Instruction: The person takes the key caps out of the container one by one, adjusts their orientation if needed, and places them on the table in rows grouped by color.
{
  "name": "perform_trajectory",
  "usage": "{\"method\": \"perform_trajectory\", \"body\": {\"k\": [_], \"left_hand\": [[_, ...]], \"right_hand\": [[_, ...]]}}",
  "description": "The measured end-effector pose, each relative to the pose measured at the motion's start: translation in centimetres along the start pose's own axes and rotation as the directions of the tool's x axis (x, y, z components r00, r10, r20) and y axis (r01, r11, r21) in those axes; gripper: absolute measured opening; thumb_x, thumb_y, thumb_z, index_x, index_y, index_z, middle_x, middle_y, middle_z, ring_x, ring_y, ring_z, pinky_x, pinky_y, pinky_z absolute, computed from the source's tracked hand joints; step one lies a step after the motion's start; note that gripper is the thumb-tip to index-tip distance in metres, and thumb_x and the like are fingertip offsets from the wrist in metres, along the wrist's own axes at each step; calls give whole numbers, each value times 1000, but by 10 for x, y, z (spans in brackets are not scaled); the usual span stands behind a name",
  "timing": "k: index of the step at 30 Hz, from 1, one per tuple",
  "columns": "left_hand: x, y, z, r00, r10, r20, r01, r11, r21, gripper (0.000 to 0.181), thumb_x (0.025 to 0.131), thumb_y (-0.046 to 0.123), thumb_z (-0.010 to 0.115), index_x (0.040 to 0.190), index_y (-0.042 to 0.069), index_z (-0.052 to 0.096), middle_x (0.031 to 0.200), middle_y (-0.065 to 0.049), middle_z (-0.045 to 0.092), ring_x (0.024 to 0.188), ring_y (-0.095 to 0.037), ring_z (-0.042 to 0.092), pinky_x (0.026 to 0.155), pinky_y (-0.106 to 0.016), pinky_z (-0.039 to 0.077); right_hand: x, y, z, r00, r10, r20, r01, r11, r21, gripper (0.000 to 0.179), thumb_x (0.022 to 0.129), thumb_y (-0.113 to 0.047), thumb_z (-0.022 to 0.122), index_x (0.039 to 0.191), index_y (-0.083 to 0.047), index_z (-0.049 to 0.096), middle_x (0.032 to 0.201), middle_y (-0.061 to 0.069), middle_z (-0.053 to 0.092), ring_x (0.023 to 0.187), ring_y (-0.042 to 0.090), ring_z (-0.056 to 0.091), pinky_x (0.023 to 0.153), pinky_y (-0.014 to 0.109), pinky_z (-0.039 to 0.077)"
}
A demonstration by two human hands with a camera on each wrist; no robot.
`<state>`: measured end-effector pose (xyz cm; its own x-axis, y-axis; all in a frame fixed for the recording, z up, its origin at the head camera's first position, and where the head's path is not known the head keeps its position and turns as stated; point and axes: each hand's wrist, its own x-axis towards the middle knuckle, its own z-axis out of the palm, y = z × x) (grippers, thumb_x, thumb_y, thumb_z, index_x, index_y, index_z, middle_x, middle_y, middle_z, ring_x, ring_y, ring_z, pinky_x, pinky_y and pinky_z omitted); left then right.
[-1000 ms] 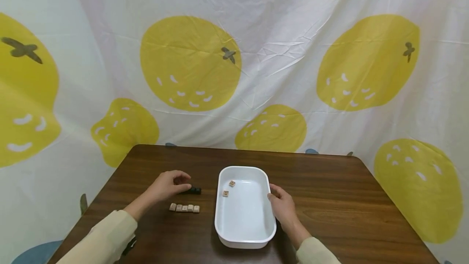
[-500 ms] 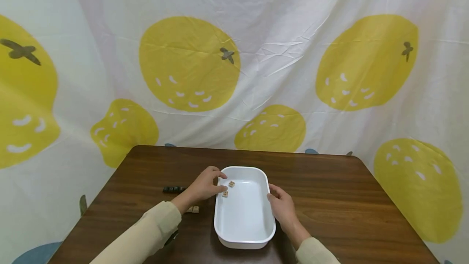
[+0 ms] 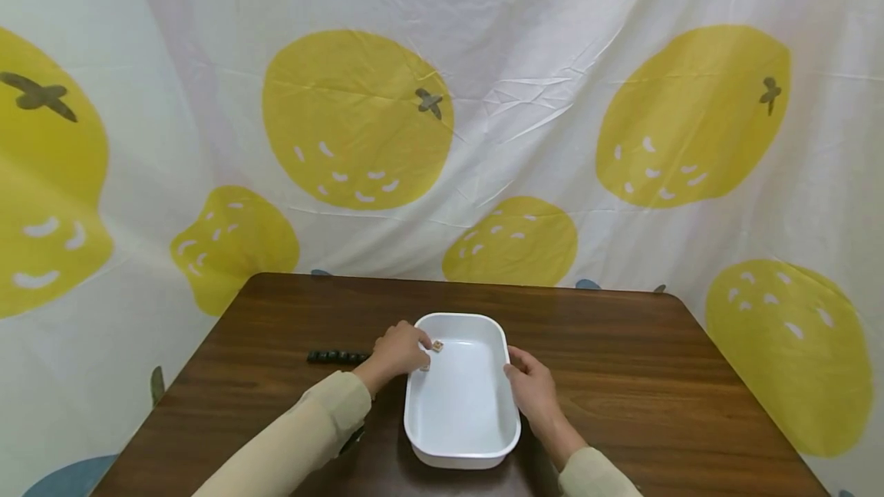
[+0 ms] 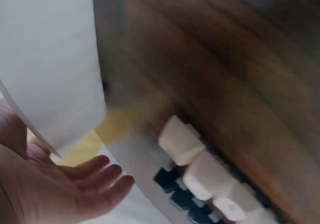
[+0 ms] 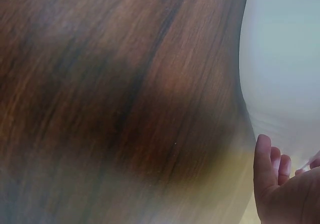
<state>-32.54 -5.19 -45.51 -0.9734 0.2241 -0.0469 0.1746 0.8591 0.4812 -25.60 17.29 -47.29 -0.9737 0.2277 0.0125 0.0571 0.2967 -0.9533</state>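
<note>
My right hand [image 3: 532, 387] grips the right rim of a white rectangular tub [image 3: 463, 397], with its thumb over the edge and the fingers [image 5: 262, 159] along the outer wall. My left hand [image 3: 399, 350] reaches over the left rim, its thumb and index fingertips inside, beside two small tan square pieces. One tan piece [image 3: 437, 346] lies at the index fingertip; the other [image 3: 424, 367] is mostly covered by the hand. Whether the fingertips pinch it is hidden. In the left wrist view, the other fingers [image 4: 102, 176] hang loosely outside the tub wall.
A row of dark keycaps [image 3: 334, 357] lies on the brown wooden table [image 3: 621, 374] left of the tub. Cream keycaps [image 4: 207, 171] appear in the left wrist view; my left forearm hides them in the head view. A lemon-print cloth [image 3: 511, 144] hangs behind the table.
My left hand has moved right, from above the dark keycaps to over the tub's left rim, then lower to the tan pieces. My right hand keeps its hold on the tub.
</note>
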Motion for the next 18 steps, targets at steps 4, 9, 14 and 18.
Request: {"method": "perform_trajectory", "body": {"k": [4,9,14,18], "left_hand": [[5,5,4,998,-66,3,65,994,86,22,76,17,77,97,17,78,102,-9,59,100,-32,54,85,-55,44],[12,12,9,992,-129,13,123,970,212,13,80,19,76,92,14,76,101,-11,60,98,-32,55,86,-56,46],[14,19,11,989,-151,11,138,930,341,27,88,20,72,109,3,71,110,-17,60,102,-36,55,90,-57,45],[14,18,13,990,-140,5,128,920,370,29,87,22,73,109,3,70,110,-16,59,102,-35,55,91,-55,45]], "right_hand": [[0,0,0,1000,0,1,0,1000,0,37,95,-7,56,130,5,60,96,21,64,81,26,63,66,32,51],[0,0,-1,1000,3,-2,-3,1000,-6,37,96,-7,56,131,4,60,94,19,64,80,25,62,66,31,50],[1,2,0,1000,9,-4,-9,1000,-9,37,95,-8,56,130,3,61,94,17,63,81,25,61,66,31,50],[1,2,0,1000,3,-1,-3,1000,-6,37,95,-7,56,130,4,60,95,18,64,80,24,62,66,31,50]]}}
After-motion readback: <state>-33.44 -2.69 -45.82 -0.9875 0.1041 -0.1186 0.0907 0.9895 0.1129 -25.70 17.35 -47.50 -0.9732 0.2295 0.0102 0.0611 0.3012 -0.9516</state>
